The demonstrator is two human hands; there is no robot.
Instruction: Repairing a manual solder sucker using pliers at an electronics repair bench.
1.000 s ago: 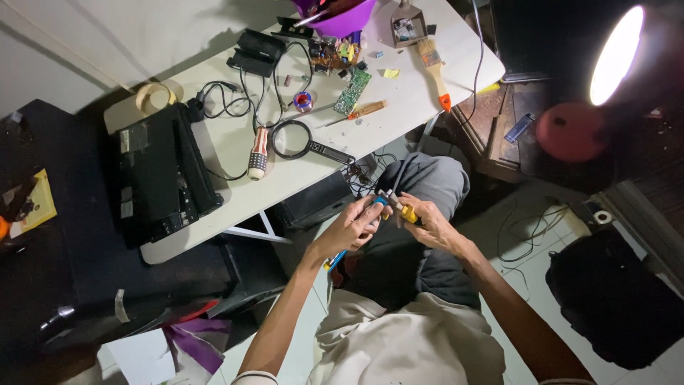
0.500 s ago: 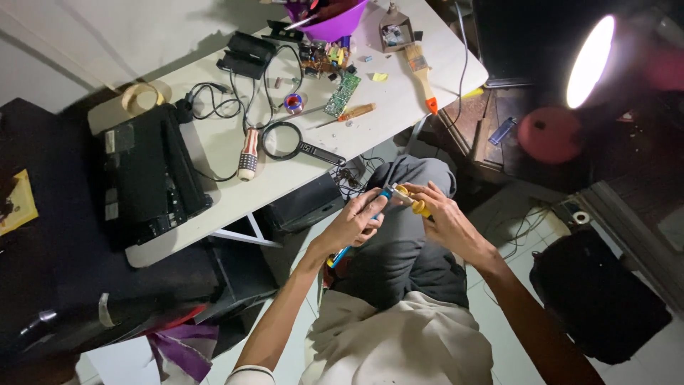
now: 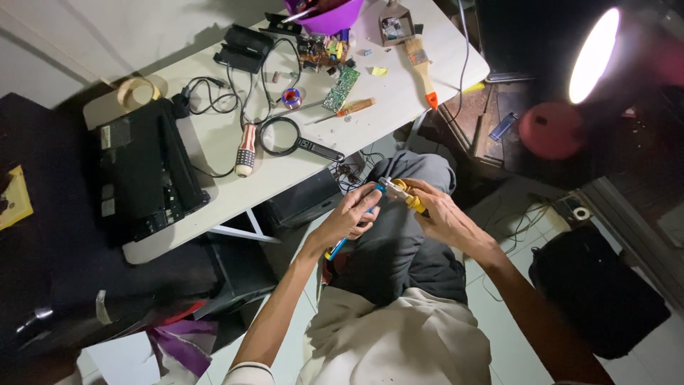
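one blue-handled tool (image 3: 350, 232) gripped by left hand (image 3: 353, 217); right hand (image 3: 438, 214) grips, prob., one yellow part (image 3: 413, 202).

On the surface (image 3: 399, 121), the magnifying glass (image 3: 281, 137) is lying near the middle, with the circuit board (image 3: 343, 88) to its right and the brush (image 3: 422, 65) lying farther right. The bowl (image 3: 329, 13) is sitting at the far edge. The roll of tape (image 3: 138, 91) is lying at the left, just behind the black machine (image 3: 146, 178). The lamp (image 3: 595, 53) is standing well to the right, off the surface.
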